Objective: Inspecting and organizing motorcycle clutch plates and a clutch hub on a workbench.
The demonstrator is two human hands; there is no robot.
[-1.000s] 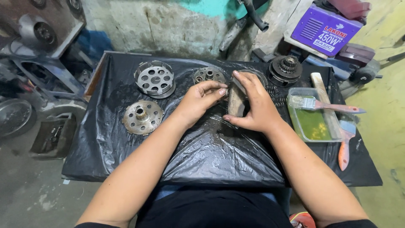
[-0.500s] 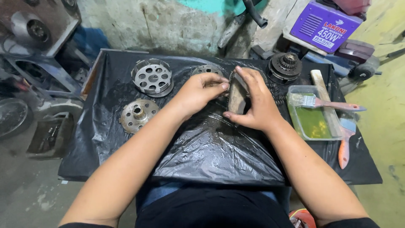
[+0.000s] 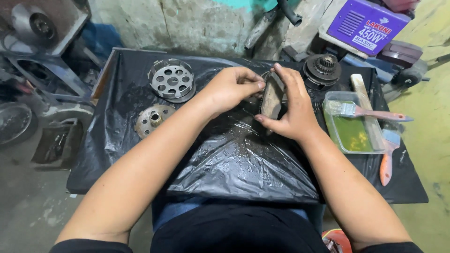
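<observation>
My right hand (image 3: 293,105) holds a stack of round, rust-brown clutch plates (image 3: 272,97) on edge above the black plastic sheet (image 3: 234,154). My left hand (image 3: 232,86) is curled against the top left of the stack, its fingertips touching the edge. A perforated metal clutch drum (image 3: 172,80) sits on the sheet to the left. A flatter round hub plate (image 3: 153,119) lies just in front of it. A dark geared clutch part (image 3: 322,69) stands behind my right hand.
A clear plastic tub of green liquid (image 3: 352,124) sits at the right with a paintbrush (image 3: 363,112) across it. A wooden stick (image 3: 368,110) and an orange-handled brush (image 3: 386,157) lie beside it. A purple box (image 3: 366,26) and engine parts (image 3: 33,28) surround the table.
My view has shifted slightly. Both hands stay on the stack of plates, and my left hand's fingers have curled closer onto its top edge.
</observation>
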